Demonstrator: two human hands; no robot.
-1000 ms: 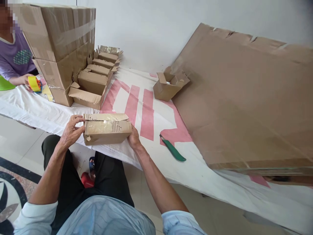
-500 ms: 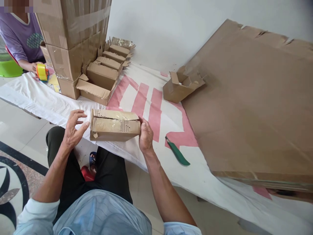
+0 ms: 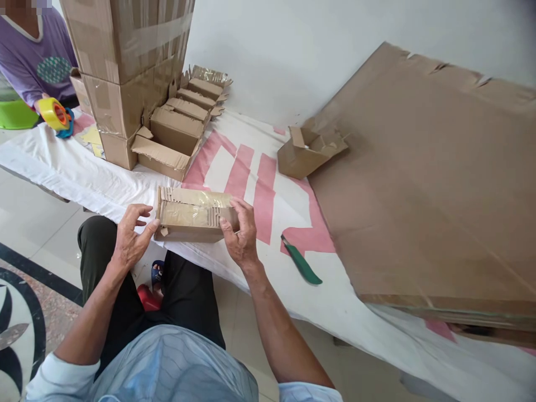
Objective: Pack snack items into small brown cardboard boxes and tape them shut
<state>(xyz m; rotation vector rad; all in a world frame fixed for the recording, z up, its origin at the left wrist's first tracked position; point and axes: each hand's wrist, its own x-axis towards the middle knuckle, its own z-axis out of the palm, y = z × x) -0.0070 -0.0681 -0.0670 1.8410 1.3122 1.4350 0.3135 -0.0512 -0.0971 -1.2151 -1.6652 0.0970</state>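
Note:
A small closed cardboard box [image 3: 188,215] lies at the table's front edge, with shiny clear tape along its top and a torn tab at its lower left corner. My right hand [image 3: 242,231] grips the box's right end, thumb toward the front and fingers over the top. At the other end, my left hand [image 3: 132,237] is open with its fingers apart, the thumb tip at the box's left edge. Whether that thumb presses on the cardboard I cannot tell. To the right of the box lies a green-handled knife [image 3: 302,261].
Tall stacked cartons [image 3: 121,72] stand at the left, beside a row of open boxes [image 3: 176,134]. Another open box [image 3: 299,156] leans by a large cardboard stack [image 3: 427,184]. Across the table, a person in purple [image 3: 42,61] holds a yellow tape dispenser [image 3: 54,114].
My right hand has shifted from the box's right side onto its top and front. My left hand has come closer to the left end. The other person's tape dispenser has moved left and turned.

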